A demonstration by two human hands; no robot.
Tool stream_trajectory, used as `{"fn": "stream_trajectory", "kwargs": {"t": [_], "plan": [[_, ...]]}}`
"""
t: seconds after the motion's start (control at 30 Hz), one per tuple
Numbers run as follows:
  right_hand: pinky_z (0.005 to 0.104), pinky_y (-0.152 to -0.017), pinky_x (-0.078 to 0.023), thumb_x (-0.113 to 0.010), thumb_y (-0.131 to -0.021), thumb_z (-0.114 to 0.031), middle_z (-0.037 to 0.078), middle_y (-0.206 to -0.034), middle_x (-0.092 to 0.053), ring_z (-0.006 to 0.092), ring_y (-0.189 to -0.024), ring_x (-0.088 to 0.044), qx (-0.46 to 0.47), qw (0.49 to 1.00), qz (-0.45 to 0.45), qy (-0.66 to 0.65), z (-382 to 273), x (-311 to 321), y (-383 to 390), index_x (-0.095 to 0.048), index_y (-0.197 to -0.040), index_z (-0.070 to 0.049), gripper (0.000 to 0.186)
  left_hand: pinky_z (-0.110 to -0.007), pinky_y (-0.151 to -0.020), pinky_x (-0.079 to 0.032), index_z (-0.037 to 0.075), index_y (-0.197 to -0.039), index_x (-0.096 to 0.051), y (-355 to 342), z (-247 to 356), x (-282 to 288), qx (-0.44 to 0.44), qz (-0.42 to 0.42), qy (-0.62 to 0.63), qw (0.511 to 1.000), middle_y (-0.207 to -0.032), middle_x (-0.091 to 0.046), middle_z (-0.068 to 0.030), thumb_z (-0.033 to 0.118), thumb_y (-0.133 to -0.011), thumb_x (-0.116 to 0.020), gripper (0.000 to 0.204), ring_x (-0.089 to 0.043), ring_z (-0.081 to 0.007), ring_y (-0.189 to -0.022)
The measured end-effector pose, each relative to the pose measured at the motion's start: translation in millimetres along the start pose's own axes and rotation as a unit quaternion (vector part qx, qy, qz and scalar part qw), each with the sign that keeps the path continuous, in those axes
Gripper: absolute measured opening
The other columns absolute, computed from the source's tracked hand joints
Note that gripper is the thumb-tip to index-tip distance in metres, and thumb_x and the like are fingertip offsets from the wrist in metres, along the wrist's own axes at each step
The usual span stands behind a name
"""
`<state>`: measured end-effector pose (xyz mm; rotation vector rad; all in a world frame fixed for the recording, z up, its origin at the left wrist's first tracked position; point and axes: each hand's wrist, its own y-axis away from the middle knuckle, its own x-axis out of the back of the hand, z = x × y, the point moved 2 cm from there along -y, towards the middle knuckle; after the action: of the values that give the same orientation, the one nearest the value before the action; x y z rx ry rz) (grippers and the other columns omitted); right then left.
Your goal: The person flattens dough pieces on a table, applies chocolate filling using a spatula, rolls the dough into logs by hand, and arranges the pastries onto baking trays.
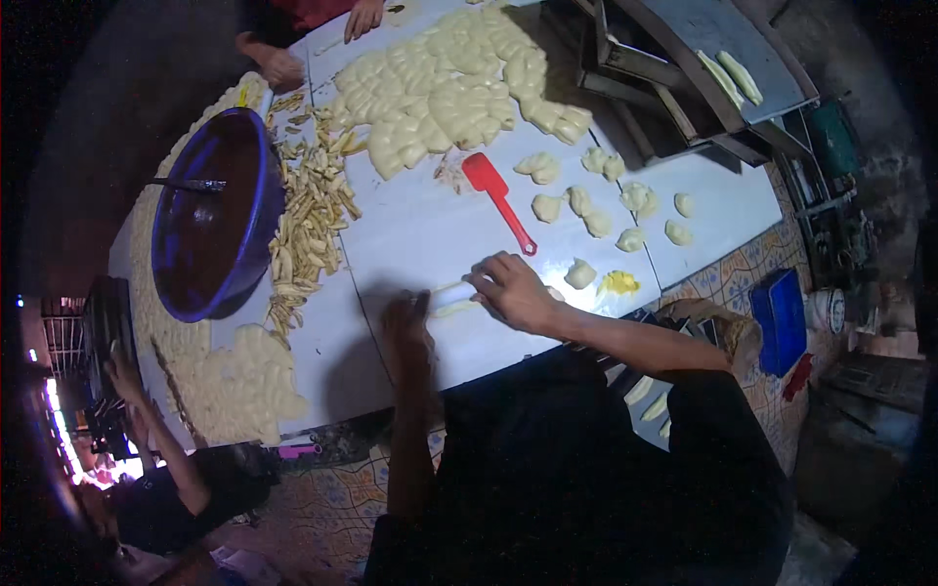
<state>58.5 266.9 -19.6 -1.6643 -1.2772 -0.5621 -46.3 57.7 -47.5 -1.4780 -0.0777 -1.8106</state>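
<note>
My left hand (407, 327) and my right hand (515, 293) are closed around the two ends of a short white rolling pin (452, 294). The pin lies near the table's front edge, with a thin piece of pale dough (454, 309) partly visible under it. Just right of my right hand are a small dough lump (579, 273) and a yellow greasy smear (618, 283). Ahead of my hands rests a red spatula (500, 203), its handle toward me. Several dough lumps (598, 223) sit scattered to its right.
A large blue basin (271, 249) of brown filling stands at left, with a utensil in it. Beside it are a heap of pale yellow strips (315, 210) and dough pieces (244, 386). More dough (440, 98) covers the far table. Metal trays (723, 68) stand far right. Co-workers' hands (283, 70) show.
</note>
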Motion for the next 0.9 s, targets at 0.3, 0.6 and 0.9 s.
{"fn": "stream_trajectory", "kwargs": {"t": [0.3, 0.6, 0.9], "plan": [[0.0449, -0.093, -0.046, -0.076, -0.086, -0.028, 0.008, -0.115, -0.061, 0.0284, -0.110, -0.057, -0.002, 0.998, -0.033, -0.057, -20, 16, 49, -0.072, -0.114, -0.009, 0.035, -0.055, -0.113, -0.035, 0.000, -0.129, -0.062, 57, 9, 16, 0.088, -0.054, 0.127, 0.987, -0.124, -0.061, -0.0216, 0.016, -0.095, -0.059, 0.038, -0.055, -0.0398, -0.123], [0.0460, -0.090, -0.039, -0.064, -0.094, -0.039, 0.013, -0.117, -0.053, 0.0299, -0.111, -0.049, -0.114, 0.983, 0.028, 0.144, 36, 5, -64, -0.071, -0.126, -0.022, 0.037, -0.078, -0.113, -0.015, 0.009, -0.159, -0.033, -109, -9, -32, 0.160, -0.061, -0.298, 0.939, -0.169, -0.019, -0.0201, 0.042, -0.105, -0.042, 0.064, -0.013, -0.0415, -0.156], [0.0510, -0.083, -0.048, -0.070, -0.086, -0.029, 0.016, -0.100, -0.066, 0.0358, -0.100, -0.062, -0.247, 0.958, 0.027, 0.141, 106, 37, -85, -0.068, -0.118, -0.017, 0.034, -0.050, -0.114, -0.033, 0.001, -0.158, -0.029, -136, -9, -8, 0.084, -0.086, 0.142, 0.983, -0.142, -0.056, -0.0250, 0.034, -0.088, -0.076, 0.091, -0.049, -0.0415, -0.133]]}}
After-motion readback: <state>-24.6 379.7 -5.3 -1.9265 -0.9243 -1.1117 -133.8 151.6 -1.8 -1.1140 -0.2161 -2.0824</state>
